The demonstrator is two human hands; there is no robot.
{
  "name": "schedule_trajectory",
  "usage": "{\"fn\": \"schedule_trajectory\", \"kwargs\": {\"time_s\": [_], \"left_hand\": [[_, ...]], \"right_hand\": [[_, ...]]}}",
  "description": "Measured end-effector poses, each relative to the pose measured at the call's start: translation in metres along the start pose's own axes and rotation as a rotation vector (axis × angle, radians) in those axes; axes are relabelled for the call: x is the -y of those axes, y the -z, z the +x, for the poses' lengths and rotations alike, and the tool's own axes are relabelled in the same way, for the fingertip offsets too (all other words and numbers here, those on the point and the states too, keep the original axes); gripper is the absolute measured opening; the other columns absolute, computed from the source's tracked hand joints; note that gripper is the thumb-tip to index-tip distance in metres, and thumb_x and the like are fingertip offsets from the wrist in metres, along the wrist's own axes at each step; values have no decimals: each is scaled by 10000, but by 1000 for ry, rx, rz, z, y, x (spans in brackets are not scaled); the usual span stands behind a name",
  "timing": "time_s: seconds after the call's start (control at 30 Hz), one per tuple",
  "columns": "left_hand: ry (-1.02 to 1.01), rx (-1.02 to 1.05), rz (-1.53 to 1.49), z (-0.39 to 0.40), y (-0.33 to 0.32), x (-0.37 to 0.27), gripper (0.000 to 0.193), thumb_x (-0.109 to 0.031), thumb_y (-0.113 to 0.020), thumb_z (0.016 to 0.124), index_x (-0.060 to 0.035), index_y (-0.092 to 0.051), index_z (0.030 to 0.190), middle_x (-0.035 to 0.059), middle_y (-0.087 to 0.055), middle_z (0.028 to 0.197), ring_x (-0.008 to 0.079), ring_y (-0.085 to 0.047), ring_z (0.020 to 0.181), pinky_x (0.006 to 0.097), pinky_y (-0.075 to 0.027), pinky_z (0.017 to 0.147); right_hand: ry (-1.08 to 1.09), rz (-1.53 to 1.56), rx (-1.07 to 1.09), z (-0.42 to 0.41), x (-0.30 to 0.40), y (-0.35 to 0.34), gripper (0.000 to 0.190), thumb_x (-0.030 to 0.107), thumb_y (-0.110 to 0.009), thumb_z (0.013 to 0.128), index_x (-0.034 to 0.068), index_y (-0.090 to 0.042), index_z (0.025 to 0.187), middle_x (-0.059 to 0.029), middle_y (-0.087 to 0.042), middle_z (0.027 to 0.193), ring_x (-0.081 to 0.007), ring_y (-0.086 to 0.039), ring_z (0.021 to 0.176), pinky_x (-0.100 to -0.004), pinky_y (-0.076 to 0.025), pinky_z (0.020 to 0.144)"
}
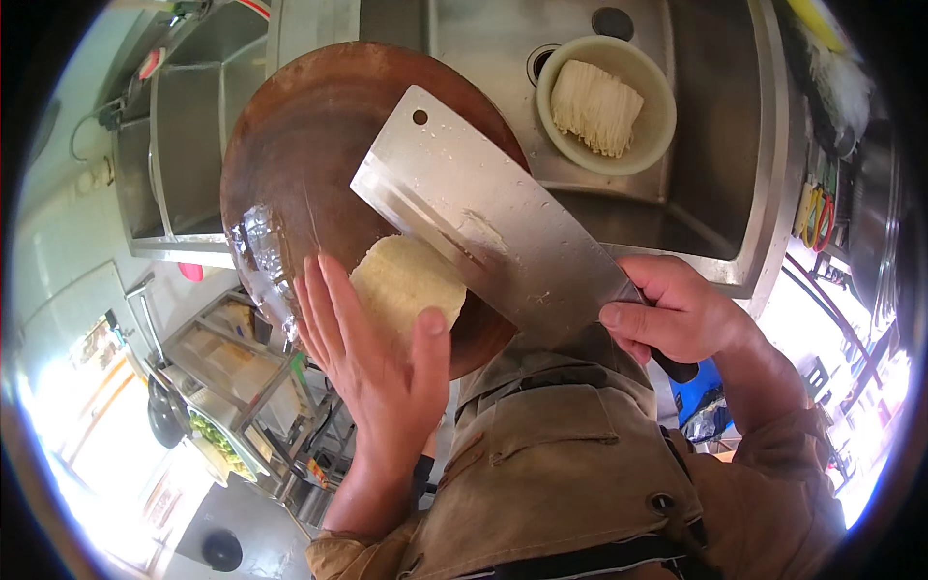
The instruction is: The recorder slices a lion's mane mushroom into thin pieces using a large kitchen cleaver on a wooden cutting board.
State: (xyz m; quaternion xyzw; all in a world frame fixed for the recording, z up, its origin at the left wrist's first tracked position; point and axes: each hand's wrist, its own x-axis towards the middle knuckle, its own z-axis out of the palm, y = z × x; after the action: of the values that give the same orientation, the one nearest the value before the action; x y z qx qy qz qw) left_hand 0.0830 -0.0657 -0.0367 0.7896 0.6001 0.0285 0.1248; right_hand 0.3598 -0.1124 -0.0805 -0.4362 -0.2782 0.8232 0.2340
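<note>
My right hand (667,312) grips the dark handle of a broad steel cleaver (486,210). Its blade lies flat-side up over the round wooden chopping block (319,145), slanting to the upper left, with water drops on the metal. Part of the blade overlaps a pale yellow slab of food (406,283) with a slightly rough edge. Against the slab's near left side rests my left hand (377,355), fingers straight and thumb spread over the slab's near right part. The hand hides the slab's near end.
A pale bowl (670,109) with a bundle of thin whitish strips (598,109) stands in the steel sink (493,29) beyond the block. Another steel basin (188,116) is at left. Clear plastic (261,246) covers the block's left rim. A metal rack (239,362) stands lower left.
</note>
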Motion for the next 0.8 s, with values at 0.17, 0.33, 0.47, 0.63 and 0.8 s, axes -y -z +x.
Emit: {"fn": "schedule_trajectory", "kwargs": {"time_s": [0.17, 0.33, 0.47, 0.63, 0.8], "left_hand": [[125, 10, -72, 15, -7, -9, 661, -242, -569, 936, 115, -345, 1446, 338, -438, 1420, 508, -329, 1384, 573, -175, 1146], [86, -5, -202, 11, -12, 3, 645, -231, -570, 937, 124, -357, 1432, 341, -459, 1393, 504, -370, 1350, 546, -217, 1140], [-51, 9, -99, 7, -5, 8, 809, -280, -667, 881, 106, -276, 1475, 321, -403, 1447, 475, -381, 1344, 537, -253, 1130], [38, 133, -52, -1, 4, 18, 1081, -405, -851, 677, 63, -290, 1474, 288, -403, 1454, 439, -407, 1332, 515, -297, 1115], [27, 180, -143, 3, 1, 29, 1083, -428, -895, 611, 32, -362, 1434, 259, -475, 1393, 428, -471, 1278, 513, -357, 1075]], "right_hand": [[46, 62, -11, 0, -6, -1, 178, 184, -557, 1000, 21, -544, 927, -3, -559, 689, -70, -538, 551, -239, -431, 505], [23, 30, -2, 0, -4, -3, 183, 174, -578, 989, 25, -545, 888, -2, -564, 676, -67, -549, 549, -238, -426, 492], [20, 48, -9, 0, -5, -1, 186, 174, -585, 986, 25, -544, 881, -1, -566, 670, -66, -547, 541, -236, -425, 488], [14, 63, -26, -1, -7, 3, 198, 182, -585, 988, 33, -543, 864, 4, -569, 662, -62, -542, 533, -234, -423, 484], [21, 34, -11, -1, -12, 3, 207, 195, -591, 989, 32, -554, 867, 5, -566, 653, -60, -543, 532, -234, -420, 479]]}}
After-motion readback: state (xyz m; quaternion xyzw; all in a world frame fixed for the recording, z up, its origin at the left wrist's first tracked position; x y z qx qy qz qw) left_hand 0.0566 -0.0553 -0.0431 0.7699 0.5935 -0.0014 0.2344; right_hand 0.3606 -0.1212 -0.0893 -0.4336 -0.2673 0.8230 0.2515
